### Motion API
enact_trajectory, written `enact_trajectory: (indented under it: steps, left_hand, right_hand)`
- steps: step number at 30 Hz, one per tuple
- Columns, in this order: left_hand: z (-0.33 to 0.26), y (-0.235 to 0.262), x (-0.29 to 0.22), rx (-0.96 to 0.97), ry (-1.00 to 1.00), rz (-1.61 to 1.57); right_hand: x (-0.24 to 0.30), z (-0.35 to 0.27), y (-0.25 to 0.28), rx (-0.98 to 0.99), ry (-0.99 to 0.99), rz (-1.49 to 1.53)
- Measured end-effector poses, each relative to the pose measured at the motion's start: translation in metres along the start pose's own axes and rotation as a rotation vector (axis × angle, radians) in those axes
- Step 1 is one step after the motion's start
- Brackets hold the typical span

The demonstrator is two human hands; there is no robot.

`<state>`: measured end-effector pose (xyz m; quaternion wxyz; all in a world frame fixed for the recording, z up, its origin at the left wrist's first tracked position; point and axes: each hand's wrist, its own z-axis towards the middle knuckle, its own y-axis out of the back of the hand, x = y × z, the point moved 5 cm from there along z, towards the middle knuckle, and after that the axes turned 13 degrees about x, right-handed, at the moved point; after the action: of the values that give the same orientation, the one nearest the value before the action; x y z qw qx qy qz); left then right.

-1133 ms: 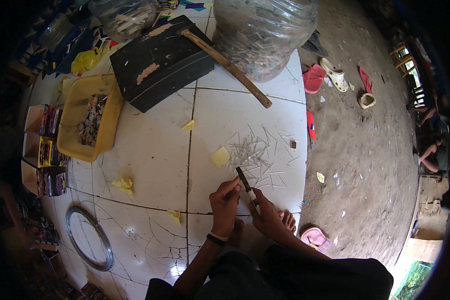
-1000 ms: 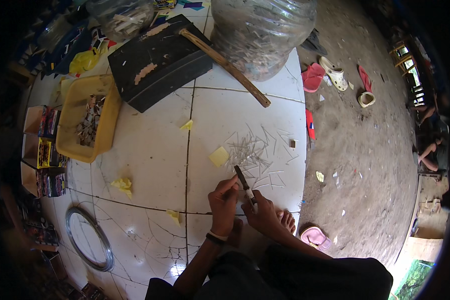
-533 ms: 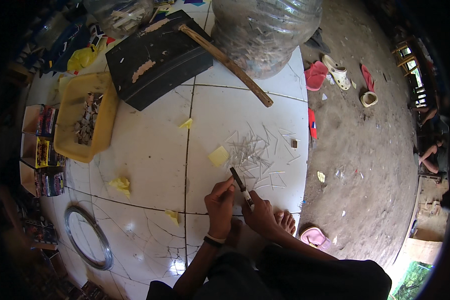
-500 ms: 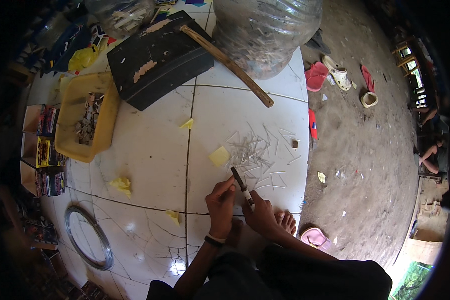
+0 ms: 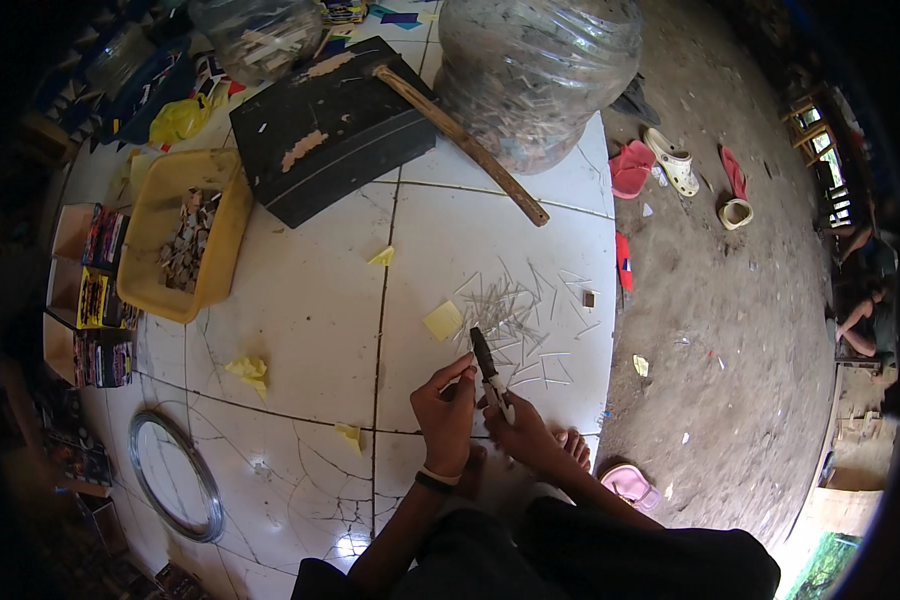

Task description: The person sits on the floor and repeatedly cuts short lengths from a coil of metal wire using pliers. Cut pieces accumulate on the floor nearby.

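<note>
head view looks down on a white tiled floor [image 5: 300, 300], and everything sits around the scatter of thin cut wire pieces [image 5: 520, 320] lying on it. just below that scatter the right hand [image 5: 520, 435] is closed around the handles of a dark pair of pliers [image 5: 487, 368], nose pointing up toward the pieces. the left hand [image 5: 448, 410] is beside it, fingers pinched narrow near the tool's jaws; whether a bit of wire is between them is too small to tell. a small yellow paper square [image 5: 443, 321] lies just left of the scatter. further left stands a yellow tub [image 5: 225, 235] with small pieces inside. above the scatter a wooden-handled hammer [image 5: 465, 143] rests across a black block [image 5: 330, 130], next to a big clear plastic jug [image 5: 535, 75] holding many pieces. a wire coil [image 5: 173, 473] lies well to the lower left. judging by the pile, a good many pieces are cut and loose, not gathered up, with the coil left to work through
</note>
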<state>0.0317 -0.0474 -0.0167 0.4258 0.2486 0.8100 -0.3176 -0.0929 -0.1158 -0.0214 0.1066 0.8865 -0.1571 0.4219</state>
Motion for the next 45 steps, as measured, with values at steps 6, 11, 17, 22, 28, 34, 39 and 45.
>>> enact_trajectory:
  steps: [6,11,17,22,28,34,39,45]
  left_hand:
    - [-0.004,0.002,-0.002,0.0,0.001,0.069]
    - [-0.003,-0.004,-0.006,0.078,-0.037,0.056]
    - [-0.001,-0.011,-0.001,0.07,-0.11,0.037]
    - [-0.001,-0.012,0.001,0.048,-0.125,0.085]
    - [-0.001,-0.012,-0.003,0.025,-0.174,0.098]
    - [0.001,-0.013,-0.005,0.026,-0.169,0.094]
    - [-0.008,-0.027,-0.005,0.079,-0.125,0.222]
    - [-0.007,-0.021,-0.009,0.087,-0.231,0.273]
  right_hand:
    - [0.01,-0.004,0.018,-0.132,0.003,-0.167]
    - [0.02,-0.015,0.021,-0.222,0.204,-0.285]
    - [0.016,-0.023,0.011,-0.167,0.192,-0.289]
    - [0.017,-0.024,0.01,-0.17,0.193,-0.301]
    - [0.013,-0.025,0.011,-0.145,0.187,-0.276]
    - [0.015,-0.026,0.011,-0.166,0.178,-0.313]
    - [0.023,-0.013,0.035,-0.277,0.107,-0.251]
    - [0.023,-0.015,0.036,-0.254,0.127,-0.245]
